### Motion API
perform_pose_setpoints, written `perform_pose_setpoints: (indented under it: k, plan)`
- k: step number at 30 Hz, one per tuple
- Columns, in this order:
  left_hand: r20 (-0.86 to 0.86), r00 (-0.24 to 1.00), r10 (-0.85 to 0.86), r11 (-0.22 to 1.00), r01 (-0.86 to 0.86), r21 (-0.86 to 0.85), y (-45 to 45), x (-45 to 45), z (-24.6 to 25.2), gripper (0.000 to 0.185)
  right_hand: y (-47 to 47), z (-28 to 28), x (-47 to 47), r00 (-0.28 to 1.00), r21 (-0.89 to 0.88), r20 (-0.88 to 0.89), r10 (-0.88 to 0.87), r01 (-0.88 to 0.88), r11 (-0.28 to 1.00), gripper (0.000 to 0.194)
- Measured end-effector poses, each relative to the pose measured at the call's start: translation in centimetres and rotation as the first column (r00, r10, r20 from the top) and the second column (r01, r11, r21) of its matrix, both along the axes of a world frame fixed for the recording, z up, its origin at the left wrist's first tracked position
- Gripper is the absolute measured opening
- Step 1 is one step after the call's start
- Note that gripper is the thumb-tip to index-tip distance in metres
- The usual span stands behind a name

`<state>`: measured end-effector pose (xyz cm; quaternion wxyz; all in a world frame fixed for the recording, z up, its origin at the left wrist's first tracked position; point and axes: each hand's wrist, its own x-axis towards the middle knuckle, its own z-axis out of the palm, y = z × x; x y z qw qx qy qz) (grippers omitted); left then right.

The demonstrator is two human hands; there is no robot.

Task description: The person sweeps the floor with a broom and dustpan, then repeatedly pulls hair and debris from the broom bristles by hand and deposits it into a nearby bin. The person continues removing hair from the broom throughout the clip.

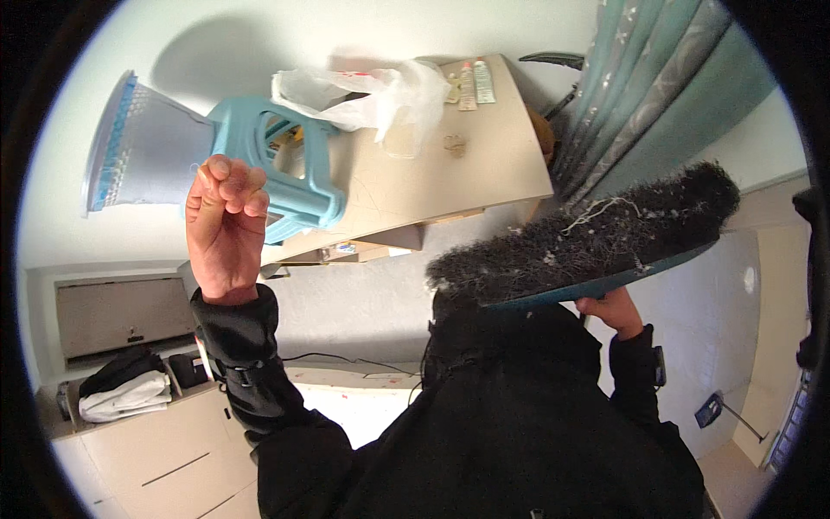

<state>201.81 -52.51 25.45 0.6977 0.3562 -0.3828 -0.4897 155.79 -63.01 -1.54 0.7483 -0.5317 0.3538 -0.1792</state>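
Note:
My left hand (228,207) is raised at the left, its fingers pinched together. A fine pale thread (194,168) curls out beside the fingertips. My right hand (616,311) is at the right, gripping a broom (596,279) close to its blue-green head. The broom's dark bristles (583,227) face up in front of my chest, speckled with lint and dust. A light tangled string (600,211) lies across them toward the far end. Part of the right hand's grip is hidden by the broom head.
Ahead stands a desk (402,181) with a crumpled white plastic bag (389,97), tubes (475,84) and a blue plastic stool (324,168) lying on its side. A grey wastebasket (155,149) is beside the stool. Curtains (635,97) hang at right; a dustpan (709,410) is on the floor.

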Motion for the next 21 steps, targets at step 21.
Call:
perform_pose_setpoints:
  k: [21]
  plan:
    - [-0.178, 0.983, 0.054, 0.966, -0.097, -0.241, 3.0, 3.9, 5.4, 0.014, -0.2, -3.7, 2.8, 0.921, -0.101, -0.119, -0.372, 0.362, 0.927, 0.026]
